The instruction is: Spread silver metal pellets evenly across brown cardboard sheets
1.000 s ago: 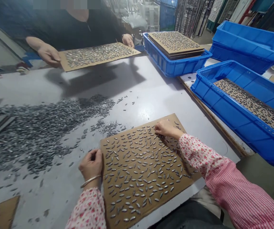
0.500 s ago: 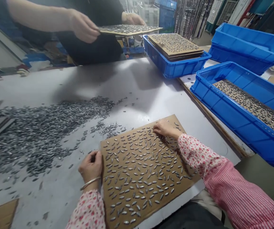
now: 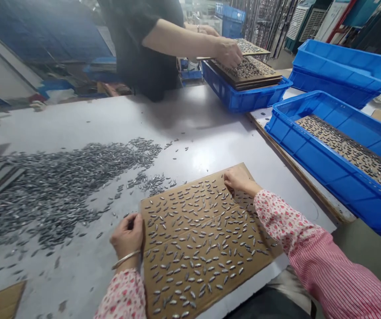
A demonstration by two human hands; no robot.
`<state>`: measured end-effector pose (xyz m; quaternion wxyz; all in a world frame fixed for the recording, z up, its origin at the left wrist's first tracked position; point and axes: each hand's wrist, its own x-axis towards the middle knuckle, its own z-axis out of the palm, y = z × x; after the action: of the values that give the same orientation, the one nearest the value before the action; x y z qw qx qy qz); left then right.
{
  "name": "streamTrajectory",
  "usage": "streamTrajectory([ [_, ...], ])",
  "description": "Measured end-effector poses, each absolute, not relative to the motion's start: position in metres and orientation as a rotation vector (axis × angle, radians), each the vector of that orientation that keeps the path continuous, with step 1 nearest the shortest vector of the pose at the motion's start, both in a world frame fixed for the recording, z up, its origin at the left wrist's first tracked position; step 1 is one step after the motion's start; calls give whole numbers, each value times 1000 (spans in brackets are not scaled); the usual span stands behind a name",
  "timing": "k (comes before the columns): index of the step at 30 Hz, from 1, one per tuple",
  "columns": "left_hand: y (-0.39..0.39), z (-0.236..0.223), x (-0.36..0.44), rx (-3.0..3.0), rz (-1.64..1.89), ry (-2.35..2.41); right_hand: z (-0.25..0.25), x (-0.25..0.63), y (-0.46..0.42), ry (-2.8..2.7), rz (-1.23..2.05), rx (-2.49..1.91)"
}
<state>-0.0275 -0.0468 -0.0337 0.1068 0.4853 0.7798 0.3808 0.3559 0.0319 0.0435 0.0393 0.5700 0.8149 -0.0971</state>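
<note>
In front of me a cardboard sheet (image 3: 253, 265) lies at a slant on the white table, dotted with small grey spindle-shaped metal pieces (image 3: 199, 280). My left hand (image 3: 127, 235), a bangle on its wrist, is curled closed at the sheet's left edge. It seems to grip that edge, though the fingertips are mostly hidden. Near the far right corner, my right hand (image 3: 239, 179) is pinched closed just over the cardboard. Whatever is between its fingertips is too small or hidden to make out. A large loose pile of the metal pieces (image 3: 67, 186) spreads to the left.
Across the table a co-worker (image 3: 184, 40) holds another covered sheet (image 3: 248, 45) above a stack in a blue crate (image 3: 243, 99). A second blue crate (image 3: 313, 128) at right holds a covered sheet. More crates (image 3: 340, 66) stand behind. A cardboard corner (image 3: 7, 297) shows lower left.
My right hand has shifted slightly right along the sheet's far side. The left hand stays at the edge. The co-worker has moved right, bringing the covered sheet over the crate's stack.
</note>
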Motion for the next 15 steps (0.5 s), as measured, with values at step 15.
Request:
streamTrajectory([
  [15, -47, -38, -29, 1437, 1135, 2276, 33, 346, 34, 2609, -487, 1681],
])
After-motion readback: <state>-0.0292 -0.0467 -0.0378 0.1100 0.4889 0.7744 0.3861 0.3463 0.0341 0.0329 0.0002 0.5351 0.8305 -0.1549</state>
